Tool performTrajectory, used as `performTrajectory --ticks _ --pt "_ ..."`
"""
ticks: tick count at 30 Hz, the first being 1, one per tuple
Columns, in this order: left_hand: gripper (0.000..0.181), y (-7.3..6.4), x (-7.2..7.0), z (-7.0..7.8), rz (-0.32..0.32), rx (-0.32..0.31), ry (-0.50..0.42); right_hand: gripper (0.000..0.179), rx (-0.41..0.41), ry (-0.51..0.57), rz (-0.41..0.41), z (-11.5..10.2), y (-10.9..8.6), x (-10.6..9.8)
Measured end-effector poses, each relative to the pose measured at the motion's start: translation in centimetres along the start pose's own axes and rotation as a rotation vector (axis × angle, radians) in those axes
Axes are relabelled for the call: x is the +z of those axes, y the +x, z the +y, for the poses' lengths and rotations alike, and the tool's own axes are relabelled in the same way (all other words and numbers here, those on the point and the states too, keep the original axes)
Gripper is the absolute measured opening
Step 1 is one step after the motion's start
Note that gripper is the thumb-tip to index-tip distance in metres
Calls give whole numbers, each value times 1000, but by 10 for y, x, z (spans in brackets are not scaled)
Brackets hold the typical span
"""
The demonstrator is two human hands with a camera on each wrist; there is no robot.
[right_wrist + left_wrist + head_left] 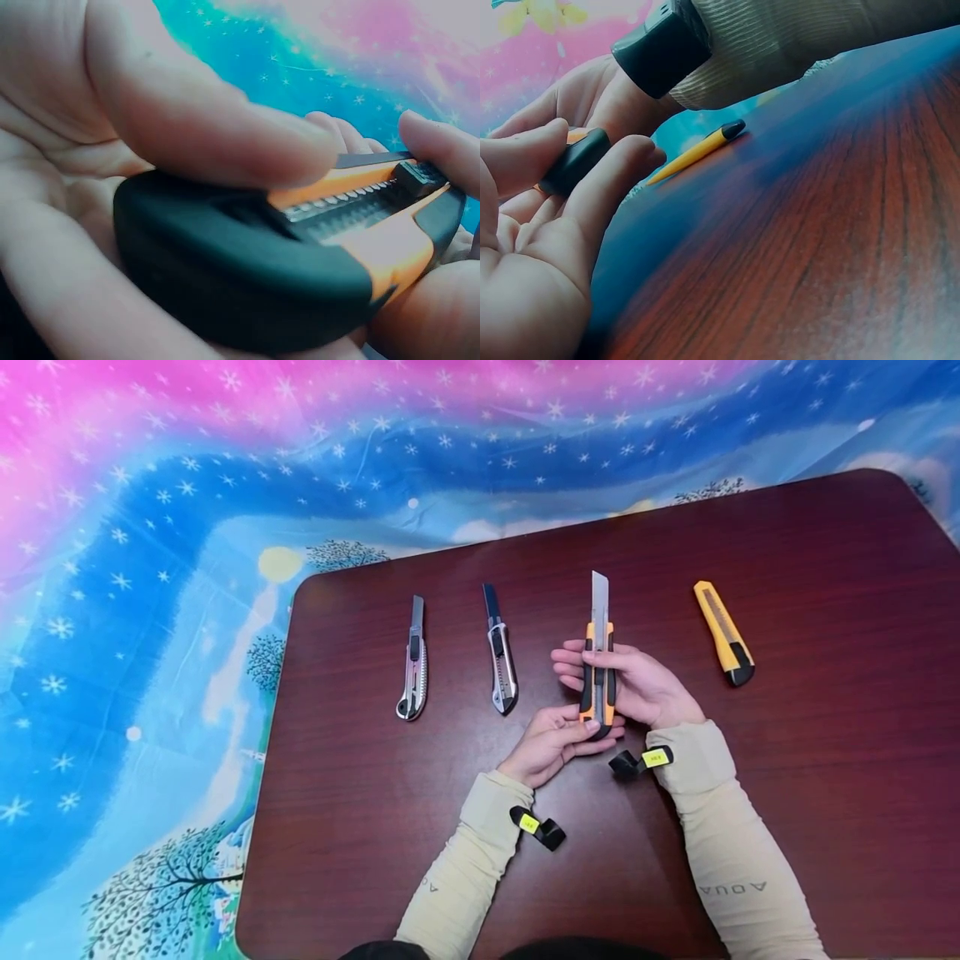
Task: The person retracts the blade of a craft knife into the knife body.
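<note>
Both hands hold an orange and black utility knife (598, 693), its wide blade extended and pointing away from the body. My left hand (551, 745) grips the black butt end, thumb on top and fingers beneath. Higher up, my right hand (648, 685) lays its thumb across the front of the handle, with its fingers behind. The right wrist view shows the black slider (416, 178) in the handle's channel, close to the right thumb (442, 146). In the left wrist view, the knife's black end (576, 163) shows between left thumb and fingers; its blade is hidden there.
A silver utility knife (413, 668) and a silver-grey one with a dark blade (501, 660) lie on the brown table (360, 827) to the left. A yellow utility knife (723, 635) with a black end lies to the right. Patterned cloth (225, 468) hangs beyond the table edge.
</note>
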State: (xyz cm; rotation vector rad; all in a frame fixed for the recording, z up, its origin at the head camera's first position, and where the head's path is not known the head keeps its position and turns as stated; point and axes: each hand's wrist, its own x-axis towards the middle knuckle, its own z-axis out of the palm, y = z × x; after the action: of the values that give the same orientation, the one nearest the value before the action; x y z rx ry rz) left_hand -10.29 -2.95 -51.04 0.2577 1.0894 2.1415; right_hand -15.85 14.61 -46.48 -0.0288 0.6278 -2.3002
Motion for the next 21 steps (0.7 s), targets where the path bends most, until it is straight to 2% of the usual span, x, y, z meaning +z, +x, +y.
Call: performTrajectory --ticks 5,13,21 --pt "40 0 0 0 9 9 9 35 -5 -24 5 0 0 0" --pt "40 0 0 0 14 13 23 36 -11 -23 -36 0 0 -1" --pt "40 0 0 -1 24 19 20 46 -26 -104 -29 1 1 -1"
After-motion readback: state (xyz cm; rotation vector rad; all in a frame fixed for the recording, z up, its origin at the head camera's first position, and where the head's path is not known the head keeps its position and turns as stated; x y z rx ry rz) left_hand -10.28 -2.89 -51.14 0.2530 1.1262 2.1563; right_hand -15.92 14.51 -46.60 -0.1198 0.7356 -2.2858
